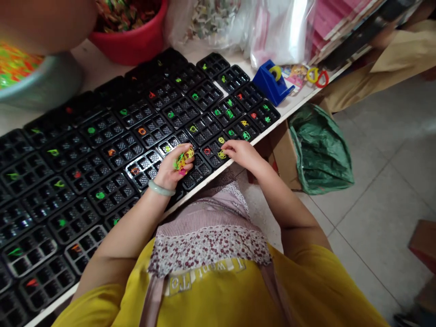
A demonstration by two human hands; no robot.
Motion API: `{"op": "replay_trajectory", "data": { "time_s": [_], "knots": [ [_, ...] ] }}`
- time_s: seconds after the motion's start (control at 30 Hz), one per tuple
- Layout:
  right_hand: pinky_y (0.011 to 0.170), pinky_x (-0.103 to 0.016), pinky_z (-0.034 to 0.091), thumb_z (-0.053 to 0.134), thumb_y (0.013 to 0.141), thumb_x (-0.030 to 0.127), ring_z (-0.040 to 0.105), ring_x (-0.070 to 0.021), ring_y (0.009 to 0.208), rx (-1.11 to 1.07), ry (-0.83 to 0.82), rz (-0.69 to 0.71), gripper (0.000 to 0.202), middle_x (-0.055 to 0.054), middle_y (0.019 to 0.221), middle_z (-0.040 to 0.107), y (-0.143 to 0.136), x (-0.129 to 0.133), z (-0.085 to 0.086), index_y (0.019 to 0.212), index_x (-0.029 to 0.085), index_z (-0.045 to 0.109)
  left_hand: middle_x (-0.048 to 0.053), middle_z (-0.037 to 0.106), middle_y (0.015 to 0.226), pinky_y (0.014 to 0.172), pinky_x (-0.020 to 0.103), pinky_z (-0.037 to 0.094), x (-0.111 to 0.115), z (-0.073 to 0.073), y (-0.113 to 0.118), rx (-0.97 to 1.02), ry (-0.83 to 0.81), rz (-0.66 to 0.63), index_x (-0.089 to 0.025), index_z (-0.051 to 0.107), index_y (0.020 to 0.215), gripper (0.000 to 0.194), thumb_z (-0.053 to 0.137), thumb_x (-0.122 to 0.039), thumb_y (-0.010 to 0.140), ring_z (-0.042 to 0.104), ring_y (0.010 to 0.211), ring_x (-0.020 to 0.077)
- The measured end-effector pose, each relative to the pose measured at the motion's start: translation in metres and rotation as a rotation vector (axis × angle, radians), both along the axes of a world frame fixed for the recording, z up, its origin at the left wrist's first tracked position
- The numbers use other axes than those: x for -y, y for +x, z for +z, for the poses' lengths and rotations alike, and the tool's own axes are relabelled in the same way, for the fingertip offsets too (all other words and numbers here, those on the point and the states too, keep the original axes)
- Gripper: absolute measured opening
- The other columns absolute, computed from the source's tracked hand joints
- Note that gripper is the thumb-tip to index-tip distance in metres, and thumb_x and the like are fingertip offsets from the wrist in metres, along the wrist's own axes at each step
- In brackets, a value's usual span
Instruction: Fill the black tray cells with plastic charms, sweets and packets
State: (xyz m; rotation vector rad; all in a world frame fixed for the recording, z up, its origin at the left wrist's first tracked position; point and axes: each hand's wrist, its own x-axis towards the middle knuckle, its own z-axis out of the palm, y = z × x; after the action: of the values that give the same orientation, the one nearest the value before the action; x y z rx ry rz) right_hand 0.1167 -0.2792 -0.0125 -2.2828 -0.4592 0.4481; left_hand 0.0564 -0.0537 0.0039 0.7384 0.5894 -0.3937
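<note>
My left hand (173, 169) is curled shut around a bunch of small bright plastic ring pieces (182, 161), yellow, green and pink, held just over the black compartmented plastic trays (102, 150) near the front edge of the white table (299, 102). My right hand (240, 152) has its fingers bent down on a yellow piece (221, 154) in a tray slot at the table edge; I cannot tell if it is pinched or just pressed.

Risks as I judge them: the bunch is loose, so a piece could slip out into the wrong compartment. The front trays overhang near the edge, so a push from the right hand could tip one off toward the green plastic bag (320, 150) below. Many slots look alike, so a double fill is easy.
</note>
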Motion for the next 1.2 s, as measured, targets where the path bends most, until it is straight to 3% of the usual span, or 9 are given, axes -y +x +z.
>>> {"op": "replay_trajectory", "data": {
  "time_s": [0.2,0.37,0.57,0.7,0.83,1.03,1.2],
  "knots": [
    [0.074,-0.03,0.043,0.06,0.08,0.015,0.058,-0.0159,0.073,0.06,0.089,-0.102,0.011,-0.001,0.078,0.067,0.006,0.006,-0.003,0.084,0.018,0.07,-0.003,0.052,0.058,0.032,0.011,0.022,-0.001,-0.003,-0.002,0.017,0.004,0.022,-0.014,0.055,0.076,0.011,0.066,-0.015,0.073,0.043,0.041,0.0035],
    [0.08,-0.032,0.045,0.06,0.08,0.019,0.06,-0.0174,0.08,0.142,0.172,-0.109,0.012,-0.003,0.086,0.067,0.022,-0.002,0.003,0.085,0.02,0.071,-0.003,0.053,0.06,0.033,0.011,0.023,-0.005,-0.007,-0.005,0.046,-0.013,0.028,-0.015,0.052,0.075,0.017,0.068,-0.015,0.072,0.044,0.042,0.0036],
    [0.075,-0.032,0.048,0.061,0.08,0.021,0.059,-0.0167,0.075,0.13,0.246,-0.198,0.011,-0.002,0.081,0.067,0.042,-0.007,0.006,0.087,0.019,0.068,-0.004,0.053,0.061,0.033,0.011,0.023,-0.011,0.001,-0.005,0.022,0.018,0.074,-0.016,0.053,0.074,0.017,0.069,-0.015,0.071,0.043,0.042,0.0029],
    [0.081,-0.034,0.046,0.06,0.081,0.021,0.059,-0.0185,0.083,0.268,0.158,-0.101,0.01,-0.004,0.089,0.066,0.052,-0.011,0.011,0.084,0.018,0.069,-0.004,0.052,0.061,0.033,0.011,0.023,-0.013,0.003,-0.004,0.009,0.024,0.086,-0.015,0.052,0.074,0.016,0.069,-0.016,0.072,0.043,0.042,0.0027],
    [0.085,-0.035,0.045,0.055,0.085,0.02,0.058,-0.0199,0.089,0.403,0.134,-0.097,0.015,-0.004,0.092,0.064,0.067,-0.029,0.014,0.088,0.018,0.07,-0.004,0.053,0.061,0.033,0.011,0.024,-0.014,-0.001,-0.001,0.035,0.026,0.098,-0.015,0.052,0.074,0.017,0.069,-0.015,0.071,0.043,0.042,0.0032],
    [0.088,-0.036,0.043,0.054,0.086,0.015,0.057,-0.0223,0.095,0.412,0.024,0.15,0.018,-0.007,0.098,0.065,0.085,-0.07,0.0,0.091,0.019,0.071,-0.005,0.052,0.061,0.033,0.011,0.025,-0.017,-0.003,0.004,0.06,0.022,0.117,-0.016,0.052,0.075,0.021,0.072,-0.018,0.068,0.044,0.043,0.0032],
    [0.085,-0.035,0.044,0.056,0.087,0.017,0.057,-0.0218,0.093,0.429,-0.029,0.231,0.017,-0.007,0.096,0.065,0.091,-0.069,-0.012,0.09,0.02,0.072,-0.004,0.053,0.063,0.033,0.011,0.023,-0.023,0.001,0.008,0.058,0.031,0.122,-0.015,0.052,0.076,0.02,0.071,-0.019,0.07,0.044,0.043,0.0026]
  ]
}}
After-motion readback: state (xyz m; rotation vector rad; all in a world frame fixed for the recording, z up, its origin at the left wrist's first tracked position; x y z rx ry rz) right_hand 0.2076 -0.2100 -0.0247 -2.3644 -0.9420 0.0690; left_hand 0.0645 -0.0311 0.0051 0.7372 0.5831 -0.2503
